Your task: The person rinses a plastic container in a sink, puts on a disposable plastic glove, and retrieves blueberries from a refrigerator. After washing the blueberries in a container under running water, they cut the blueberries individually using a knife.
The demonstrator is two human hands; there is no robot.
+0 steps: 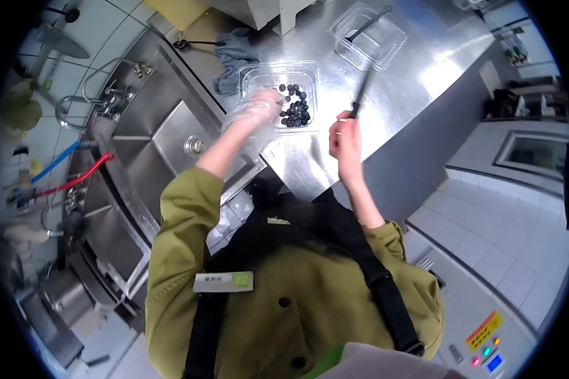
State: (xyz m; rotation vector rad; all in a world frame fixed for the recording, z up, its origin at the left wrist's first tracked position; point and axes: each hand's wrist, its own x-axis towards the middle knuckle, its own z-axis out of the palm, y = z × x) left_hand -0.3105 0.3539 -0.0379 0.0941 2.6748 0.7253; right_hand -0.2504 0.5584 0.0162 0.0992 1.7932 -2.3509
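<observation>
My left hand (259,108), in a clear plastic glove, reaches over the left side of a clear plastic container (251,71). Its fingers are bent together beside the dark blueberries (295,114) in there; whether a berry sits between them is hidden. Bare and closed, my right hand (346,140) grips the black handle of a knife (361,95) to the right of the container. The narrow blade points up and away from me, above the steel counter (341,79).
A second clear container (395,45) with a dark-handled utensil (368,25) stands at the back. Left of the berries lies a grey-blue cloth (234,55). A steel sink (164,142) with taps borders the counter on the left. A machine's foot (287,19) stands behind.
</observation>
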